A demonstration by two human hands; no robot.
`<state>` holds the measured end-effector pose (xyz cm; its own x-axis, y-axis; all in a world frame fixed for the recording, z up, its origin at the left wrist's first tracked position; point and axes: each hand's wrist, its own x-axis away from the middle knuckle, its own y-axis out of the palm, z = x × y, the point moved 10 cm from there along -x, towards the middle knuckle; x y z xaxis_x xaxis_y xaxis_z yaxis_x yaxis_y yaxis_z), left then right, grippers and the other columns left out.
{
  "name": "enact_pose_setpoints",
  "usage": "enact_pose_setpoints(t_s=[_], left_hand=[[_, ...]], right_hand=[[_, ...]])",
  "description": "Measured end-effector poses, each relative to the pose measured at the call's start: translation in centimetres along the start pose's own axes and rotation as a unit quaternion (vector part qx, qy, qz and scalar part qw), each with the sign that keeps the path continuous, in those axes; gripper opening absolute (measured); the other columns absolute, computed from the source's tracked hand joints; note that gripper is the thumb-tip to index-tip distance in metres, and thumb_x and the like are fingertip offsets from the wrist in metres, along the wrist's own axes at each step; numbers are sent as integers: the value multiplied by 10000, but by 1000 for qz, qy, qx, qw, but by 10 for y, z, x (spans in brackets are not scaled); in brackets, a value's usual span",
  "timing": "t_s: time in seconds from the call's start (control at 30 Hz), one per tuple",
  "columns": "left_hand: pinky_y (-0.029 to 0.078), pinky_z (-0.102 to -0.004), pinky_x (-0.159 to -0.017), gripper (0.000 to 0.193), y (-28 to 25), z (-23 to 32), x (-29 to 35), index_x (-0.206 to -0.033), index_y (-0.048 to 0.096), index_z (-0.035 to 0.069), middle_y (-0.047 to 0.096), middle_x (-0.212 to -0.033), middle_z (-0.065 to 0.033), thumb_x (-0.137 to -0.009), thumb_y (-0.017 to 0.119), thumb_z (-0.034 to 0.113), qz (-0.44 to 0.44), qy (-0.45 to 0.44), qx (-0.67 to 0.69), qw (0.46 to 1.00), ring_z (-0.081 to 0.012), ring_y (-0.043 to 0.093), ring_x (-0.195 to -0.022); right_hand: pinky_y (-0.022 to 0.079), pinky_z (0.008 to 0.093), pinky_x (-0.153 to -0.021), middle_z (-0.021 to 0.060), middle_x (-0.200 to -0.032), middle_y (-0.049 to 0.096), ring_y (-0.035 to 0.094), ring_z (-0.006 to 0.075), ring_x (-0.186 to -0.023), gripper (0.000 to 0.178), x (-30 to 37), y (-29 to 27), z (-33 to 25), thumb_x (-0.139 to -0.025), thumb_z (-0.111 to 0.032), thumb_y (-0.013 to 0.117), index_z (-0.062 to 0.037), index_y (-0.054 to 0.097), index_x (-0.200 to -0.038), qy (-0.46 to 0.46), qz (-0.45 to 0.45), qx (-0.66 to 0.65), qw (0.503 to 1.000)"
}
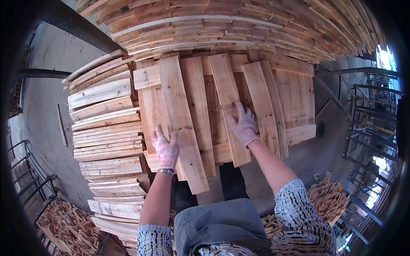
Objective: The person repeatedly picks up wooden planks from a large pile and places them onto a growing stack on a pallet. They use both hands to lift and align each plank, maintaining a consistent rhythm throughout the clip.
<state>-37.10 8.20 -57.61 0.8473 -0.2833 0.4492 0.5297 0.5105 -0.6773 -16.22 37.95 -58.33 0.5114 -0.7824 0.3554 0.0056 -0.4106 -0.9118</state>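
Observation:
Several wooden boards lie lengthwise in front of me over a base of other boards and crosspieces. My left hand (165,147), in a pale pinkish work glove, is at the left edge of a long knotty board (183,121). Its thumb and fingers are apart; whether it touches that board I cannot tell. My right hand (243,124), gloved the same way, rests with fingers stretched out along the right side of a middle board (224,94). Farther right, another loose board (261,98) lies at a slant. A crosspiece (301,134) shows at the lower right.
A tall stack of planks (222,30) rises at the far side. To the left stands a pile of shorter boards (106,128). Wood offcuts fill a heap (70,224) at lower left and another (326,196) at lower right. Metal racks (373,115) stand on the right.

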Motion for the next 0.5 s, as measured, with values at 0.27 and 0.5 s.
enact_pose_setpoints(t_s=[0.27,0.5], left_hand=[[325,-453,-1162,808,8,-25,-29,-1531,369,18,440,-1489,-276,-959,599,539,-82,-53,-18,995,-423,412,-1385],[368,-439,-1132,731,-33,-80,-38,-1454,472,-30,412,-1494,-242,-943,664,456,34,-65,-74,995,-389,415,-1370]], right_hand=[[387,582,-1084,326,-1523,319,430,517,-1291,839,29,43,-96,-913,-457,641,-167,238,-1589,13,3,-44,999],[382,559,-1101,306,-1524,312,410,495,-1317,920,51,59,-146,-871,-500,691,-169,218,-1587,14,-73,-59,996]])
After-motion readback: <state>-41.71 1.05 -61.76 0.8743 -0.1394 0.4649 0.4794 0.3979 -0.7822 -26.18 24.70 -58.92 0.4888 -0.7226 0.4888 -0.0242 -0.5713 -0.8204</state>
